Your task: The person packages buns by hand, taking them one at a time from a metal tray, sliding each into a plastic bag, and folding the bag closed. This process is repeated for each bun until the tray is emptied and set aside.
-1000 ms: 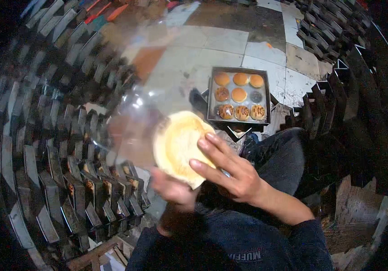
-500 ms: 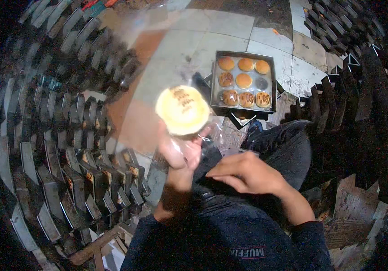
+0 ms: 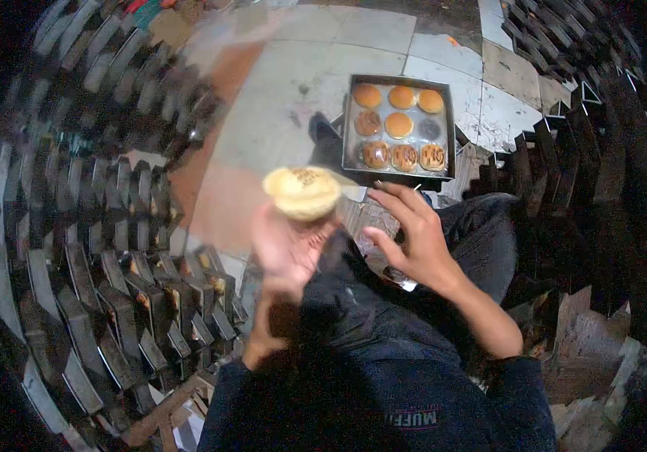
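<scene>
A pale yellow bun [image 3: 302, 197] with brown marks on its top sits at the fingers of my left hand [image 3: 290, 252], which is blurred and holds it from below. The bun is tilted, so its side faces me. To the right, my right hand [image 3: 420, 237] is open, thumb and fingers apart, with nothing plainly held. Below and beyond its fingertips is a square metal tray [image 3: 450, 128] with several round buns in rows. Some are plain golden, such as the middle bun [image 3: 399, 126]; the front ones have dark marks and a shiny cover.
Stacks of dark metal pans [image 3: 135, 301] rise at the left. More dark stacks [image 3: 564, 181] stand close on the right. Worn floor tiles [image 3: 323, 56] lie ahead. A broken board [image 3: 594, 339] is at the lower right.
The bun has tipped from face-on to side-on and dropped slightly with my left hand. My right hand has moved up toward the tray, and its fingers have spread from a pinch.
</scene>
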The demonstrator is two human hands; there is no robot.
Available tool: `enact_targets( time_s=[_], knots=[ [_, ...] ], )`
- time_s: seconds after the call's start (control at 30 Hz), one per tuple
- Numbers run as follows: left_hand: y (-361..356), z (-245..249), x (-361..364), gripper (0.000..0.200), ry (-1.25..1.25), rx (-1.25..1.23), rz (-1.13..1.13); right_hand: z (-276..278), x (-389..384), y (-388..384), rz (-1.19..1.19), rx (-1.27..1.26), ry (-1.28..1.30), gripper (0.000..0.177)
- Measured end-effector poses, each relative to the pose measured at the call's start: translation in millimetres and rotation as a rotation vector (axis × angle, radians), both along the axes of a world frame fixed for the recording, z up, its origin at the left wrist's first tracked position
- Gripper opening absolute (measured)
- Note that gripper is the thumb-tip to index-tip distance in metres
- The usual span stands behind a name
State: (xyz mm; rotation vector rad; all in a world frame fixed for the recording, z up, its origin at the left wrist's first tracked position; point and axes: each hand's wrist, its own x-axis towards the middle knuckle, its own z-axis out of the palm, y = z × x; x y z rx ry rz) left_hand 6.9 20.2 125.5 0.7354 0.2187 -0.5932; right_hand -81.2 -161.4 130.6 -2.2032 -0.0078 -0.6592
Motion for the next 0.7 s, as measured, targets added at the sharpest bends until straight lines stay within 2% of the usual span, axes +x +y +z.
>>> enact_targets(
  time_s=[0.03,0.07,0.1,0.13,0.17,0.2,0.23,0.27,0.3,0.33,0.37,0.4,0.47,0.5,0.53,0.57,0.6,0.63,0.7],
  knots=[
    [-3,-1,-14,0.067,-0.015,-0.058,-0.037,5,1,4,0.091,0.066,-0.117,0.025],
    [-8,-1,-31,0.054,0.076,-0.432,-0.131,12,2,5,0.188,0.128,-0.232,0.024],
    [-6,-8,-46,0.058,-0.396,0.001,-0.188,15,1,8,0.174,0.069,-0.338,0.019],
    [-5,-22,-59,0.063,-0.861,0.447,-0.241,15,-2,12,0.126,0.16,-0.34,0.012],
    [-12,-62,-72,0.064,-0.827,0.103,-0.013,13,-2,16,0.046,0.28,-0.3,0.011],
    [-18,-60,-61,0.067,-0.568,0.222,0.182,11,0,19,-0.028,0.4,-0.261,0.009],
    [-18,-52,-60,0.057,-0.664,0.324,0.266,6,0,21,-0.022,0.399,-0.266,0.009],
    [-20,-37,-59,0.048,-0.756,0.429,0.349,1,-3,22,0.03,0.562,-0.125,0.007],
    [-9,-37,-52,0.048,-0.752,0.431,0.349,-1,-5,23,0.079,0.725,0.028,0.007],
    [11,-37,-44,0.036,-0.976,0.728,0.326,1,-4,22,0.082,0.725,0.042,0.007],
    [25,-37,-41,0.028,-1.188,1.032,0.29,11,0,19,0.1,0.609,0.039,0.008],
    [31,-35,-40,0.028,-1.173,1.04,0.299,24,5,15,0.124,0.492,0.029,0.009],
    [42,-28,-39,0.016,-1.115,0.824,0.614,44,8,9,0.116,0.152,-0.089,0.014],
    [51,-31,-32,0.016,-1.107,0.831,0.614,32,12,13,0.081,0.136,-0.203,0.014],
    [62,-41,-22,0.011,-1.337,1.181,0.599,9,16,19,0.048,0.116,-0.317,0.014],
    [67,-54,-13,0.007,-1.552,1.541,0.566,-22,27,24,0.02,0.131,-0.193,0.012],
    [65,-72,-5,0.006,-1.402,1.535,0.572,-45,47,26,0.045,0.238,-0.061,0.01],
    [70,-87,-2,0.007,-1.421,1.512,0.546,-69,48,27,0.078,0.271,-0.045,0.009],
    [81,-96,0,0.009,-1.441,1.492,0.504,-75,52,32,0.103,0.314,-0.022,0.008]
  ],
)
